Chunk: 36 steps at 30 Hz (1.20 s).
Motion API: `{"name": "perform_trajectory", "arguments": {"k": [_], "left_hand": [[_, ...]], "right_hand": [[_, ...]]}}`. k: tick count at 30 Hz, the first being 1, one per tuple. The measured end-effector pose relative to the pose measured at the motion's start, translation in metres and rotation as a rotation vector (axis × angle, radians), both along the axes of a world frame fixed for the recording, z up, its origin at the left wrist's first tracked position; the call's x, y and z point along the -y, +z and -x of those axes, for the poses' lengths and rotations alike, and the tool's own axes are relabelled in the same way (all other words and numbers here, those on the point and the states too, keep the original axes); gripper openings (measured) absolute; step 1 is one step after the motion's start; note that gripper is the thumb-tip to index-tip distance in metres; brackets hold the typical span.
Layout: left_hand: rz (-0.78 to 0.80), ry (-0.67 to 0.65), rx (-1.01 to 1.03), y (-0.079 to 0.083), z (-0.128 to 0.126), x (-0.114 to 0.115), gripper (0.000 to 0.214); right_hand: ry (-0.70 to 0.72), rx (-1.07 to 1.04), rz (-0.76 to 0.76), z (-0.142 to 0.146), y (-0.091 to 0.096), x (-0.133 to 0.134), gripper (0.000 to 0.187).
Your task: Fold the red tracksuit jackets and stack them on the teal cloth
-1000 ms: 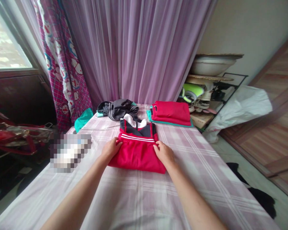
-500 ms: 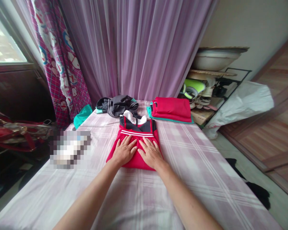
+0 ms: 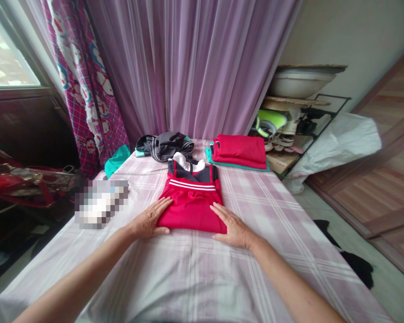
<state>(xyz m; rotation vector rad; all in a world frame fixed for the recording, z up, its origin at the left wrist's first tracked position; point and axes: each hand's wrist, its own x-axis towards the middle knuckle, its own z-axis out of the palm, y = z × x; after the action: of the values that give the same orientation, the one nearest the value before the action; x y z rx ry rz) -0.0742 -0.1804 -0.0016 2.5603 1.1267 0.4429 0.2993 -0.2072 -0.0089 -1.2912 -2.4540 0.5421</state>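
Observation:
A folded red skirt or dress (image 3: 191,211) with a black upper part, white collar and white stripes lies flat in the middle of the checked cloth (image 3: 272,264). My left hand (image 3: 152,218) touches its near left edge, fingers stretched onto the red fabric and thumb along the front fold. At the near right corner rests my right hand (image 3: 233,225), its fingers spread over the edge. Neither hand grasps anything. Just beyond the collar lies a crumpled dark garment (image 3: 168,146) with white piping and teal patches.
Folded red clothes (image 3: 240,151) lie on teal cloth at the back right. A teal cloth (image 3: 117,160) hangs at the left edge, near a blurred-out item (image 3: 101,204). Purple curtains (image 3: 195,67) close off the back. A shoe rack (image 3: 318,134) and white bag (image 3: 343,146) stand right.
Both hands have slid off the middle of the red garment, apart and toward me, to its near left and right edges. The garment stays in place.

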Motion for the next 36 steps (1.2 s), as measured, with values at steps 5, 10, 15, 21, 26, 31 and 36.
{"name": "perform_trajectory", "arguments": {"k": [5,10,15,21,26,31,36], "left_hand": [[0.010,0.083,-0.017,0.003,0.023,0.007,0.065],[-0.031,0.215,0.047,0.030,0.012,0.012,0.032],[0.032,0.410,0.143,0.078,-0.002,0.027,0.039],[0.044,0.610,0.297,0.114,-0.011,0.023,0.045],[-0.003,0.746,0.336,0.115,-0.028,-0.051,0.049],[0.252,0.847,0.401,0.080,-0.051,-0.092,0.059],[0.214,0.886,0.177,0.038,-0.066,-0.075,0.058]], "right_hand": [[-0.020,-0.051,-0.088,-0.008,-0.001,0.006,0.066],[-0.138,-0.071,-0.169,-0.001,0.013,0.001,0.042],[-0.307,-0.095,-0.123,-0.006,0.055,0.002,0.031],[-0.371,-0.183,-0.110,-0.008,0.088,0.001,0.042],[-0.689,-0.042,-0.100,0.019,0.105,-0.065,0.042],[-0.782,-0.050,0.084,0.046,0.079,-0.105,0.049],[-0.773,0.062,-0.015,0.056,0.035,-0.091,0.050]]}}
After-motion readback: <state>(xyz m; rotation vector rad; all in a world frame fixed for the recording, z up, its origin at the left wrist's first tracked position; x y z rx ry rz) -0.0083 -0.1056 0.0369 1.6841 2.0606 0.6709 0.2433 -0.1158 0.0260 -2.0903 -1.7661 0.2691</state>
